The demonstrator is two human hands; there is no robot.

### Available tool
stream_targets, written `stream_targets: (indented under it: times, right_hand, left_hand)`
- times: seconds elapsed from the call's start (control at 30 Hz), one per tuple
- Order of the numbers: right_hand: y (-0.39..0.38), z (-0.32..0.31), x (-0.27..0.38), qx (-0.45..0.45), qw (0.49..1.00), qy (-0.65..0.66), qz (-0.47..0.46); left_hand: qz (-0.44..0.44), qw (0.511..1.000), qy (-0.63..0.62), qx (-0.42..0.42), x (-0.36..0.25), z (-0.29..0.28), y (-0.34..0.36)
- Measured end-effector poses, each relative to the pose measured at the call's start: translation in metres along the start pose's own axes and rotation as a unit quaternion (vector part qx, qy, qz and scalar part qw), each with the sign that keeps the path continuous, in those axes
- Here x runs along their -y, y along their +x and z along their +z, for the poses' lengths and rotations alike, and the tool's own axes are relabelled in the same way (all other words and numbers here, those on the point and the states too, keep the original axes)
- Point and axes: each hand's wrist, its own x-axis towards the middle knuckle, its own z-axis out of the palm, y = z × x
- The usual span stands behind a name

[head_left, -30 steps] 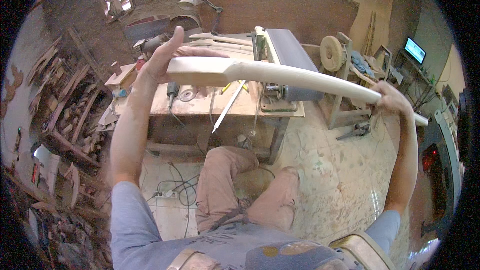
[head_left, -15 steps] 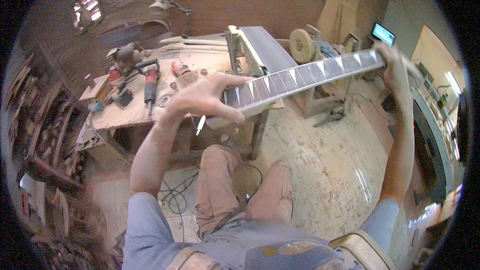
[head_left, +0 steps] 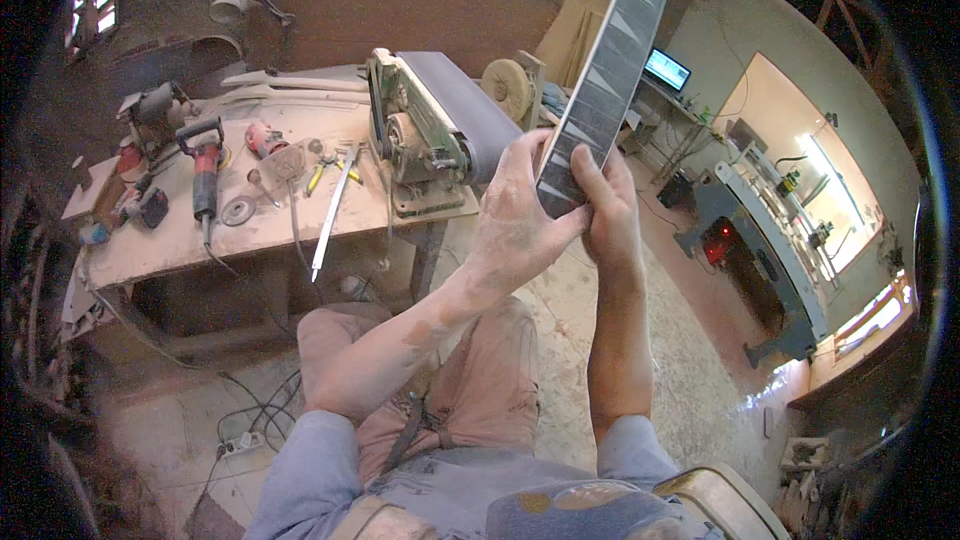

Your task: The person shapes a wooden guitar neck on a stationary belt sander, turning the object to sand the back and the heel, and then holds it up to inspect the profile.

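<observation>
A guitar neck (head_left: 612, 45) with a dark fretboard and pale pointed inlays rises steeply in front of me, its far end running off the top of the picture. My left hand (head_left: 520, 215) is closed round its lower end from the left, thumb pointing right. From the right side my right hand (head_left: 610, 205) grips the same end, its thumb lying on the fretboard. Both hands meet at the base of the neck, and part of that end is hidden by the fingers.
A belt sander (head_left: 450, 105) stands on the workbench (head_left: 285, 210) at left. Beside it lie a long metal ruler (head_left: 335, 210), yellow-handled pliers (head_left: 320, 175) and an angle grinder (head_left: 205, 175). Cables (head_left: 265, 410) tangle on the floor. A grey machine (head_left: 760, 250) stands at right, below a bright opening.
The neck has swung from nearly level to steeply upright. My right hand has left its far end and joined my left at the lower end. My view has turned right.
</observation>
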Motion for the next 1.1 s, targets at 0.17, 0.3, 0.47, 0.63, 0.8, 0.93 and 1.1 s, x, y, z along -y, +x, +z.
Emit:
stream_targets:
  times: [0.17,0.3,0.47,0.63,0.8,0.93,1.1]
  right_hand:
    - [0.031,0.002,0.021,-0.023,0.993,0.072,0.087]
    - [0.065,-0.006,0.035,-0.041,0.989,-0.077,0.122]
    - [0.127,0.016,0.023,-0.005,0.946,-0.244,0.213]
    - [0.192,0.032,-0.018,0.027,0.877,-0.377,0.297]
    - [0.229,0.047,-0.055,0.042,0.814,-0.487,0.314]
    - [0.245,0.043,-0.085,0.067,0.772,-0.556,0.301]
    - [0.253,0.066,-0.097,0.079,0.76,-0.571,0.299]
  left_hand:
    - [-0.08,0.935,-0.335,0.081,0.005,-0.032,-0.02]
    - [-0.098,0.97,-0.216,0.047,0.056,-0.074,-0.071]
    - [-0.253,0.951,-0.12,0.134,0.149,-0.107,-0.145]
    - [-0.354,0.894,-0.069,0.265,0.231,-0.116,-0.184]
    - [-0.408,0.855,0.048,0.318,0.293,-0.114,-0.238]
    - [-0.327,0.851,0.101,0.399,0.309,-0.105,-0.265]
    - [-0.321,0.846,0.104,0.412,0.317,-0.099,-0.279]
